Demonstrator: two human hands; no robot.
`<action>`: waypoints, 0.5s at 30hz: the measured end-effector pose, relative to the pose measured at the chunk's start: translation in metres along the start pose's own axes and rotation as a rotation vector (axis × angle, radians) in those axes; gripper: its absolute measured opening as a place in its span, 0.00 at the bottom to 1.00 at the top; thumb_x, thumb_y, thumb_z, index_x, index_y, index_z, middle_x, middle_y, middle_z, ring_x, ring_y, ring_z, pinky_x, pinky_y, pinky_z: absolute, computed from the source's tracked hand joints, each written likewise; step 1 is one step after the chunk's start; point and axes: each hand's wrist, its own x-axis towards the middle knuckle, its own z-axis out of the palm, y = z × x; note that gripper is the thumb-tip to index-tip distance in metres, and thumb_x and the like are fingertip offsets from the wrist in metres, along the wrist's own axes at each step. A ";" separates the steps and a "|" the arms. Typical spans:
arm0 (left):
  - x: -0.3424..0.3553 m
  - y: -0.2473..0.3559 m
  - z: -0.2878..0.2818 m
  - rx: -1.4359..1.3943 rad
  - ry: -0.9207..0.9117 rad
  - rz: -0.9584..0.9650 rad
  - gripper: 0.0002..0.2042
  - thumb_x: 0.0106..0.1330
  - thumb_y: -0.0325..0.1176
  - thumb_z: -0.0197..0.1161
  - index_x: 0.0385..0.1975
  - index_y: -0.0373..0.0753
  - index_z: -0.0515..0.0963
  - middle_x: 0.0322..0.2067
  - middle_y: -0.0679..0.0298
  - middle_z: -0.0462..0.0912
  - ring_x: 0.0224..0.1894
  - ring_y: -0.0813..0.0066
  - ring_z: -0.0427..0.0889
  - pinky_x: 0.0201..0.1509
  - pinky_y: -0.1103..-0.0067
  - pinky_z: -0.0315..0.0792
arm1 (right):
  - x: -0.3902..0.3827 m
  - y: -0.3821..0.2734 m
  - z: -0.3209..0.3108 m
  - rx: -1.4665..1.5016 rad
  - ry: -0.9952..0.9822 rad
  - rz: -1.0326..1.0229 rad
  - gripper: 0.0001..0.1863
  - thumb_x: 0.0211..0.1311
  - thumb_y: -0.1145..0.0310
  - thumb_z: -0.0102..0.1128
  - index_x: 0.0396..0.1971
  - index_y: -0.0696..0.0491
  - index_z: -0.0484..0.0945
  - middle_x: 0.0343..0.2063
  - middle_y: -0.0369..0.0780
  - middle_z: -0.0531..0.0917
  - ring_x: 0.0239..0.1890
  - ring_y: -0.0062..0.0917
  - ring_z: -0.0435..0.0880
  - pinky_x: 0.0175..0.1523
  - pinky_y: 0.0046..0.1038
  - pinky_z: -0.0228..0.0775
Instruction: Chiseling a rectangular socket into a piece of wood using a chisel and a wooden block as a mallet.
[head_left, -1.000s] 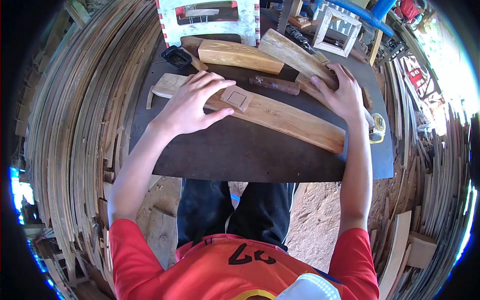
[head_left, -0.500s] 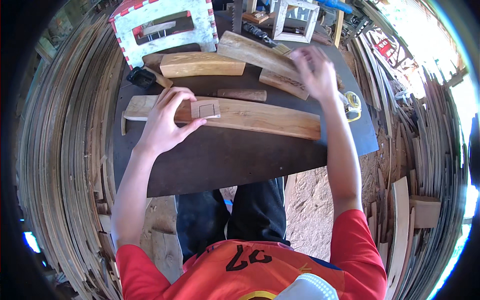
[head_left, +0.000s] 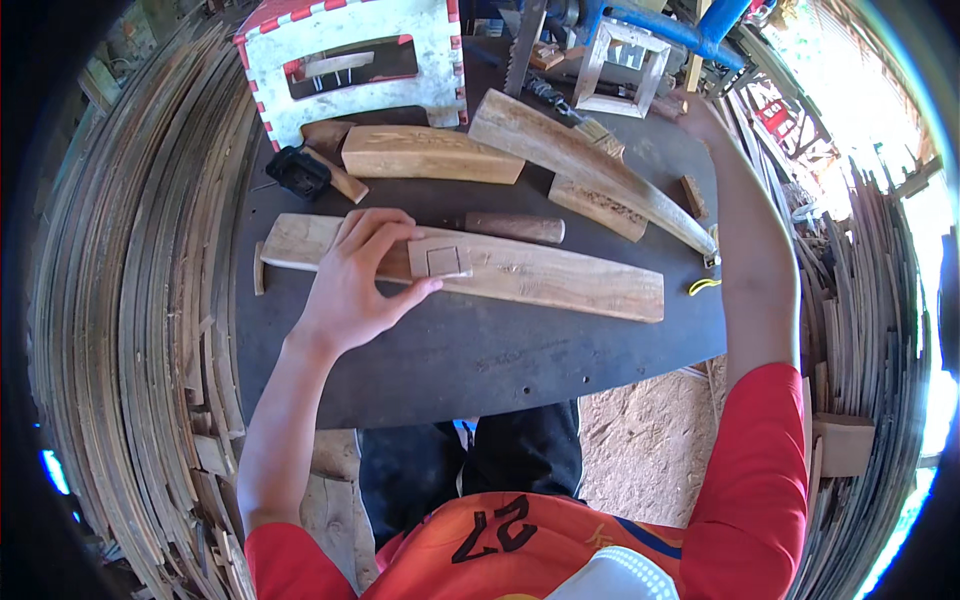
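My left hand (head_left: 360, 280) grips a small square wood piece (head_left: 441, 258), marked with a dark square outline, between thumb and fingertips. It lies on a long pale plank (head_left: 570, 283) across the dark worktop (head_left: 470, 375). My right hand (head_left: 690, 112) reaches to the back right, beside a small wooden frame (head_left: 650, 90); its fingers are too indistinct to read. A slanted wooden beam (head_left: 530, 140) lies across a shorter block (head_left: 598, 210). A brown cylindrical wooden piece (head_left: 514, 227) lies behind the plank, and a yellow measuring tape (head_left: 703, 285) is partly hidden near my right forearm.
At the back stand a white-and-red step stool (head_left: 350, 110), a saw (head_left: 522, 55) and blue metalwork (head_left: 680, 35). A black container (head_left: 298, 175) and pale block (head_left: 430, 155) rest on the worktop. Stacked strips (head_left: 130, 300) crowd both sides.
My right hand has left the slanted beam and moved back and rightward. My left hand stays on the small square piece. The whole view has shifted slightly.
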 end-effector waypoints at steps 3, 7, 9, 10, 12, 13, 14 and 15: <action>0.000 0.003 -0.003 -0.009 -0.005 -0.020 0.21 0.51 0.39 0.76 0.42 0.37 0.77 0.46 0.60 0.76 0.52 0.58 0.74 0.58 0.67 0.70 | 0.004 -0.007 0.018 -0.051 -0.038 -0.068 0.25 0.43 0.81 0.64 0.47 0.55 0.77 0.43 0.46 0.81 0.50 0.41 0.79 0.59 0.37 0.70; 0.006 0.003 -0.002 -0.037 0.005 0.016 0.22 0.48 0.34 0.77 0.42 0.38 0.76 0.47 0.60 0.76 0.52 0.59 0.75 0.55 0.68 0.71 | 0.004 0.013 0.017 -0.170 0.042 -0.151 0.27 0.42 0.80 0.67 0.47 0.54 0.72 0.45 0.47 0.78 0.47 0.43 0.78 0.56 0.39 0.70; 0.004 0.003 -0.005 -0.016 -0.001 -0.005 0.22 0.48 0.33 0.77 0.42 0.38 0.76 0.47 0.60 0.76 0.52 0.59 0.75 0.54 0.68 0.71 | 0.004 0.001 0.021 -0.169 0.002 -0.178 0.27 0.43 0.79 0.67 0.48 0.54 0.71 0.46 0.47 0.78 0.48 0.44 0.78 0.55 0.39 0.70; 0.003 0.002 -0.004 -0.014 -0.004 -0.010 0.22 0.48 0.33 0.77 0.42 0.38 0.76 0.47 0.60 0.76 0.52 0.59 0.75 0.54 0.68 0.71 | 0.003 -0.006 0.021 -0.174 -0.035 -0.204 0.28 0.45 0.79 0.67 0.50 0.54 0.69 0.46 0.48 0.77 0.48 0.45 0.78 0.55 0.39 0.71; 0.005 0.002 -0.003 -0.009 -0.004 -0.008 0.21 0.48 0.32 0.77 0.42 0.38 0.76 0.47 0.60 0.76 0.51 0.60 0.75 0.54 0.69 0.72 | 0.003 0.005 0.010 -0.144 -0.140 -0.164 0.28 0.48 0.80 0.66 0.52 0.54 0.68 0.46 0.48 0.77 0.49 0.44 0.78 0.55 0.39 0.71; 0.006 0.002 -0.003 -0.012 -0.005 -0.001 0.21 0.48 0.32 0.77 0.42 0.38 0.76 0.47 0.60 0.76 0.51 0.60 0.75 0.54 0.69 0.72 | 0.001 0.011 0.004 -0.108 -0.245 -0.129 0.28 0.50 0.80 0.64 0.54 0.54 0.67 0.46 0.48 0.77 0.49 0.44 0.78 0.55 0.39 0.71; 0.006 0.003 -0.002 -0.015 -0.005 -0.005 0.21 0.48 0.32 0.77 0.42 0.37 0.77 0.47 0.61 0.76 0.52 0.61 0.75 0.54 0.70 0.72 | -0.003 0.017 0.001 -0.110 -0.245 -0.126 0.28 0.50 0.80 0.64 0.54 0.54 0.67 0.46 0.48 0.77 0.49 0.44 0.78 0.55 0.39 0.71; 0.006 0.003 -0.001 -0.020 -0.005 -0.008 0.21 0.48 0.32 0.77 0.42 0.37 0.77 0.47 0.61 0.76 0.52 0.61 0.75 0.53 0.70 0.72 | -0.007 0.024 -0.004 -0.040 -0.218 -0.114 0.28 0.53 0.81 0.63 0.55 0.54 0.67 0.47 0.48 0.77 0.51 0.43 0.78 0.56 0.39 0.70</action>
